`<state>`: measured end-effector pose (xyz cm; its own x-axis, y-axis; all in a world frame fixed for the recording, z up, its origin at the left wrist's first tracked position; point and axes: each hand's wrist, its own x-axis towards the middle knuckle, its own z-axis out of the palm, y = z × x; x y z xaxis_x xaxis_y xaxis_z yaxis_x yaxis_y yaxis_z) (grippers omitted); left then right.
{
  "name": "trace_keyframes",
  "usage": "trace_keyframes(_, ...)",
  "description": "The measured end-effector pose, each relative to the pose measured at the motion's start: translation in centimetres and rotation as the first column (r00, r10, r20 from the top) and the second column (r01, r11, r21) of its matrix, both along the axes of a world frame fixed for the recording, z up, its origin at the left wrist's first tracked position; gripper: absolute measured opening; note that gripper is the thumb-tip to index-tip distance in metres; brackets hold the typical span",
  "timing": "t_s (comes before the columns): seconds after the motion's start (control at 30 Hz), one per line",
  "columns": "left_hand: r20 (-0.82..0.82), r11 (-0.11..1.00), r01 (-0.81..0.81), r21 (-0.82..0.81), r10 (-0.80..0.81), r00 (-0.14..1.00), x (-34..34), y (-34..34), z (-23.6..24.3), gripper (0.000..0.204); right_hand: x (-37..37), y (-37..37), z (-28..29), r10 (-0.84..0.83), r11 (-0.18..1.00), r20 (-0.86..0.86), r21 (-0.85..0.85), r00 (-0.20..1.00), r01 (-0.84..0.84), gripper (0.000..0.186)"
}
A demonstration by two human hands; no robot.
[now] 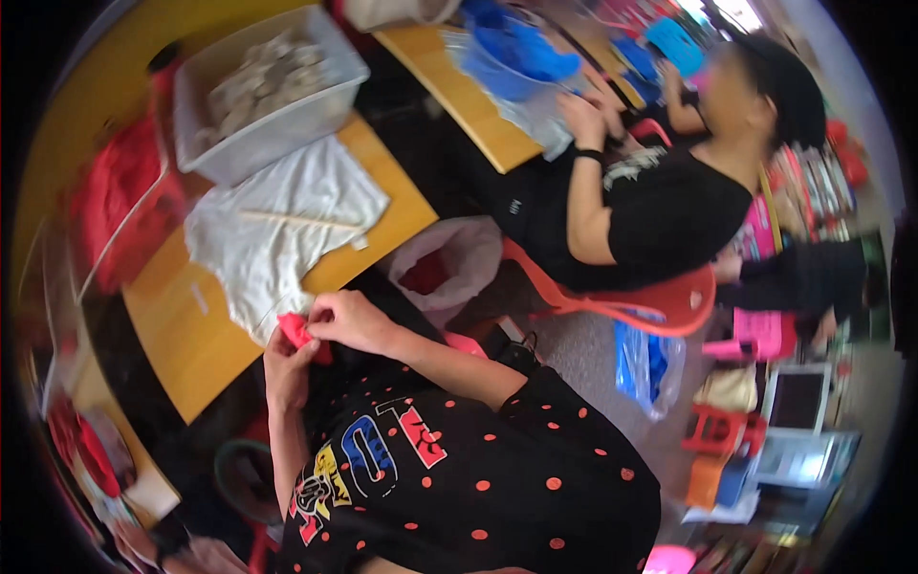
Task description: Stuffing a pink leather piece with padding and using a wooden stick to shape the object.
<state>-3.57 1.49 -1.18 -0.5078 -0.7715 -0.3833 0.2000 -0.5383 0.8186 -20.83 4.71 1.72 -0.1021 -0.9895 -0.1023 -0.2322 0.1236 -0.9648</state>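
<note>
A small bright red-pink piece, soft like fabric, (295, 328) sits between my two hands in front of my chest; its exact kind cannot be made out. My left hand (285, 368) pinches it from below with thumb and fingers. From the other side, my right hand (352, 322) closes its fingertips on it. Just beyond my hands a rumpled white cloth (258, 253) is spread over the wooden table (163, 306), its near corner close to my fingers. A thin pale stick (298, 220) lies across this cloth.
A translucent plastic bin (277, 143) of greyish-white pieces stands at the table's far end. Red bags (129, 206) are at left. Right of the table is a lined waste bin (469, 253). A person in black (669, 206) works on a red chair (622, 311) beside a blue-filled basin (507, 72).
</note>
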Motion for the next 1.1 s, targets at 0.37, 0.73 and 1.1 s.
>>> trace_keyframes(0.37,0.148,0.959,0.251,-0.133,-0.231,0.962,-1.9,2.0,-0.2,0.064,-1.8,2.7,-0.8,0.234,0.972,-0.273,0.029,0.933,-0.235,0.022)
trace_keyframes(0.73,-0.221,0.955,0.292,-0.041,-0.294,0.930,0.0,3.9,-1.4,0.047,-2.5,6.9,0.7,0.101,0.994,-0.101,-0.018,0.990,-0.103,0.028)
trace_keyframes(1.1,-0.238,0.983,0.183,-0.017,-0.181,0.954,1.0,4.5,-1.3,0.052,-0.8,5.9,0.4,0.107,0.994,-0.013,-0.010,0.994,-0.107,0.021)
